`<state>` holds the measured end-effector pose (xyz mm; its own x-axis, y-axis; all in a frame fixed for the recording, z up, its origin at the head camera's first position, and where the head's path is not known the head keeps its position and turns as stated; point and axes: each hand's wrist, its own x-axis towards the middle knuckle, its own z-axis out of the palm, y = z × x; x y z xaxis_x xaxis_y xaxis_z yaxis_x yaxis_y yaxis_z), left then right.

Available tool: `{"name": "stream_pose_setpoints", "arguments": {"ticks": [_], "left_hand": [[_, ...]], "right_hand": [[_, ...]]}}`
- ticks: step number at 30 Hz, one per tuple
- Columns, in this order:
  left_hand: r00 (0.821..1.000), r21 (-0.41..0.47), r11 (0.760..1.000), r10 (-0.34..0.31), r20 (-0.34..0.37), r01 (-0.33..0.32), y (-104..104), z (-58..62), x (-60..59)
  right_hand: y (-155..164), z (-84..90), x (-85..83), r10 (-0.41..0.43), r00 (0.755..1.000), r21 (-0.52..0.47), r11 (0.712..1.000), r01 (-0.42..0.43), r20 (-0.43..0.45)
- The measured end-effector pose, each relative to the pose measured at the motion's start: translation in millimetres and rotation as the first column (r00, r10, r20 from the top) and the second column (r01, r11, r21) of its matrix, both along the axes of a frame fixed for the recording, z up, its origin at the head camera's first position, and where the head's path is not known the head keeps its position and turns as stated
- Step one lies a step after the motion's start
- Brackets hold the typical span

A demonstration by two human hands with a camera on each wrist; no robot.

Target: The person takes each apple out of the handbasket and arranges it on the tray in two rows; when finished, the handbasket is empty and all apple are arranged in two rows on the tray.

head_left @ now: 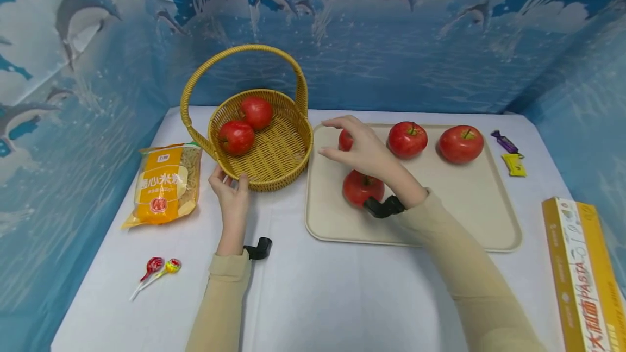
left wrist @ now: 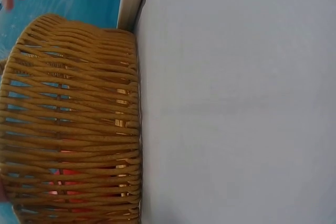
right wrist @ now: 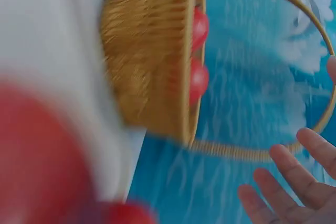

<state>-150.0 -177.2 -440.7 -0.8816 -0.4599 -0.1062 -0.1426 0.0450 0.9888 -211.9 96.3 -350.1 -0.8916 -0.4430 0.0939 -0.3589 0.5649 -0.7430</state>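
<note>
My left hand (head_left: 231, 194) holds the near left side of a round wicker basket (head_left: 286, 179), thumb and fingers around its wall. Two red apples (head_left: 237, 137) lie in the basket, whose tall handle stands upright. In the left wrist view the woven wall (left wrist: 73, 114) fills the left side. My right hand (head_left: 364, 148) is empty over the left part of a beige tray (head_left: 440, 200), thumb and fingers spread apart toward the basket. Around it on the tray are red apples: one (head_left: 345, 140) partly hidden behind the hand, one (head_left: 359, 188) below it, and two (head_left: 407, 139) along the back.
Left of the basket lies an orange noodle bag (head_left: 163, 183), with two lollipops (head_left: 161, 271) nearer the front. Two wrapped candies, one purple (head_left: 505, 142) and one yellow (head_left: 514, 165), lie right of the tray. A pasta box (head_left: 582, 270) sits at the right edge. Dolphin-print cloth walls surround the table.
</note>
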Motion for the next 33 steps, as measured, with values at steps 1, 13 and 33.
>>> {"name": "stream_pose_setpoints", "arguments": {"ticks": [1, 13, 33], "left_hand": [[1.000, 0.001, 1.000, 0.001, 0.001, -0.001, -0.2, -0.3, -0.3], [0.999, 0.010, 0.999, 0.034, -0.012, -0.034, 3.2, -3.6, -0.6], [0.987, 0.047, 0.989, 0.143, -0.073, -0.140, 11.3, -3.4, 4.8]], "right_hand": [[-12.0, 2.4, -6.3, 0.029, 1.000, -0.018, 0.999, -0.030, -0.003], [-141.2, 1.8, -71.2, 0.227, 0.973, 0.054, 0.972, -0.229, 0.037], [-203.0, -23.9, -85.0, 0.248, 0.925, 0.369, 0.863, -0.346, 0.289]]}}
